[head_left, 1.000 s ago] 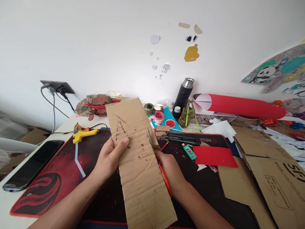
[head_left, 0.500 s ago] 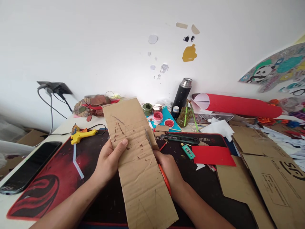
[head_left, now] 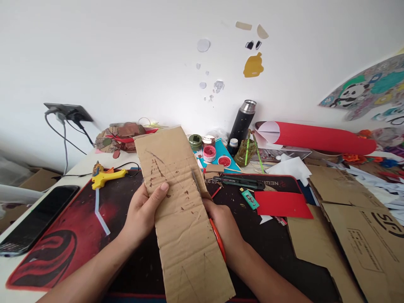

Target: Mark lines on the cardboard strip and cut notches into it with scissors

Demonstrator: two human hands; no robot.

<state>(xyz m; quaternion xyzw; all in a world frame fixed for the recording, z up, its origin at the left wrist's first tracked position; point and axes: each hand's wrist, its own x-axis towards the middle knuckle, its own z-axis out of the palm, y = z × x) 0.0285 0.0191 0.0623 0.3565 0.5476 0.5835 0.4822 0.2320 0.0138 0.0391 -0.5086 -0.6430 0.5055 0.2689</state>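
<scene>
A cardboard strip, marked with pencil lines and brown smears, is held tilted at the lower centre of the frame. The left hand is clamped on its left edge, thumb flat on the upper face. The right hand is closed around the orange-handled scissors at the right edge; the blade shows against that edge. Whether the scissor blades are apart cannot be told.

The containers stand beyond the strip, right of the frame's upper centre. An open jar holds dark green paint; beside it is a brownish jar, contents unclear. In front, a pink tub contains red paint, and a shallow round lid with red paint rests on a teal sheet. Two green-handled brushes lean at a murky glass jar; whether they stand inside is unclear. A small white-capped bottle and a black flask adjoin.

Compared with the frame one second ago, both hands keep the same grip. The view is slightly shifted: the phone and glue gun appear farther left.
</scene>
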